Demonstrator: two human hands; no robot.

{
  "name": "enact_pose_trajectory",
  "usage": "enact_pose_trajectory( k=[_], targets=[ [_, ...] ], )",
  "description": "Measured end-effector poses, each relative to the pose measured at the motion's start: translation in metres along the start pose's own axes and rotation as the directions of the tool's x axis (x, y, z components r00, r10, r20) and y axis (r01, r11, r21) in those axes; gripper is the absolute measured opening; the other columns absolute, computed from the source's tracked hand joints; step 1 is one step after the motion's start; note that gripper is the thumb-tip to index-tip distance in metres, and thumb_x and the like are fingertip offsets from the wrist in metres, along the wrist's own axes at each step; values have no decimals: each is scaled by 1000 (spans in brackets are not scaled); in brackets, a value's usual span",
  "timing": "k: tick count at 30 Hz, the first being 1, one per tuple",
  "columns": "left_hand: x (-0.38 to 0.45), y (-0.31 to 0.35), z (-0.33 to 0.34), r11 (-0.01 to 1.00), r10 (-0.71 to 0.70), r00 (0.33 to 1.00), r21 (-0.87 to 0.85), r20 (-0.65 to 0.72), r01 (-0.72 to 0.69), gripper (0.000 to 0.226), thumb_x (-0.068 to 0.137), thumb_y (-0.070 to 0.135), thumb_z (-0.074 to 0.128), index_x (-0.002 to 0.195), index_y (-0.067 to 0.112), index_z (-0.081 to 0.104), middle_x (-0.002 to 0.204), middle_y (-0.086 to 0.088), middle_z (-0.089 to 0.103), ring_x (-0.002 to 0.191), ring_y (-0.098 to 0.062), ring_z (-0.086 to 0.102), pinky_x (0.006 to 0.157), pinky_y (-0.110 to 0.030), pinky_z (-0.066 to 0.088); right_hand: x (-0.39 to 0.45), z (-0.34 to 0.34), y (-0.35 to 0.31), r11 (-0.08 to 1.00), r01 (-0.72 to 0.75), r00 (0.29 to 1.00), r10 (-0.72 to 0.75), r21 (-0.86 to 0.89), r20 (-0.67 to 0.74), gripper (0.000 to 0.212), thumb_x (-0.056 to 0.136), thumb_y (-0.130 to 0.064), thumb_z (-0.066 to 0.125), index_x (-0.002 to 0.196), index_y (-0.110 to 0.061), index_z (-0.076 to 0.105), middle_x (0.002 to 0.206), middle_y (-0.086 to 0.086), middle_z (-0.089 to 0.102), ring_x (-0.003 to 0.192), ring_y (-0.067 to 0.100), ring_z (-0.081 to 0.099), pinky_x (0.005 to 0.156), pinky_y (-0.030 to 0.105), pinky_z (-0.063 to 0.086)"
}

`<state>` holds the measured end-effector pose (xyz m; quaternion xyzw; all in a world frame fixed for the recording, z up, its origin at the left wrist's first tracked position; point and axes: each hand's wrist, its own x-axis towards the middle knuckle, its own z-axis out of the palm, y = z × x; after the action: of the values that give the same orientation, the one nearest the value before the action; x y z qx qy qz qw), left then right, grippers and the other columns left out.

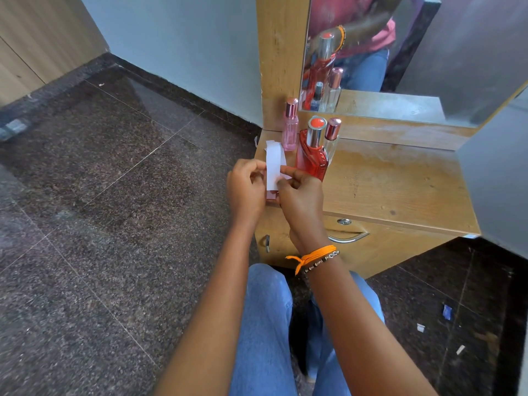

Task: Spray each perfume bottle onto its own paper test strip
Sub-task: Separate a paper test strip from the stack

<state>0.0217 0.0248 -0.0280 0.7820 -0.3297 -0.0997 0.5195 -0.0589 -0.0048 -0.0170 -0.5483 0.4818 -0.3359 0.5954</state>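
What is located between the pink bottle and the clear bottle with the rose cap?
In the head view, the red bottle stands between the pink bottle and the clear bottle, slightly nearer the person.

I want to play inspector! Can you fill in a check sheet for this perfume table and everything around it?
Surface: wooden dresser top, worn, with a mirror behind it.
Job's things: pink bottle, big red bottle and clear bottle stand capped near the top's left end; white paper strips held upright in front of them.
Clutter: small paper scraps and a blue scrap on the dark floor.
Hands: left hand and right hand both pinch the paper strips.
Cables: nothing seen.
Surroundings: drawer handle under the top, pale wall, stone floor.
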Motion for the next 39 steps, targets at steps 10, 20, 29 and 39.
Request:
enact_pose_trajectory(
  k=[10,20,29,39],
  targets=[
    [1,-8,6,978,24,991,202,131,-51,20,87,18,59,99,7,70,105,-5,65,95,-20,41,72,-28,36,-2,0,-4,997,-43,999,43,60,2,31,86,-4,53,114,-8,64,93,14,70,67,15,59,60,29,51],
    [-1,-4,7,970,25,993,239,114,-52,17,90,23,58,92,16,73,99,-1,65,100,-26,42,74,-35,38,-21,-14,-33,945,-126,989,97,302,110,26,92,5,47,114,3,61,65,3,54,43,3,41,40,11,34],
    [4,-4,8,976,-16,991,219,137,-15,22,90,17,57,100,27,73,110,5,64,104,-22,43,83,-34,41,-38,-34,-57,927,-86,984,21,365,179,27,92,6,46,115,5,61,79,15,59,40,2,39,39,11,32],
    [12,1,5,987,15,982,156,186,-45,25,83,1,64,104,12,70,122,-6,59,112,-26,53,92,-45,47,-52,-54,-51,972,4,978,-53,234,204,25,91,6,47,96,-11,65,65,8,56,38,1,39,38,10,31]
  ],
)
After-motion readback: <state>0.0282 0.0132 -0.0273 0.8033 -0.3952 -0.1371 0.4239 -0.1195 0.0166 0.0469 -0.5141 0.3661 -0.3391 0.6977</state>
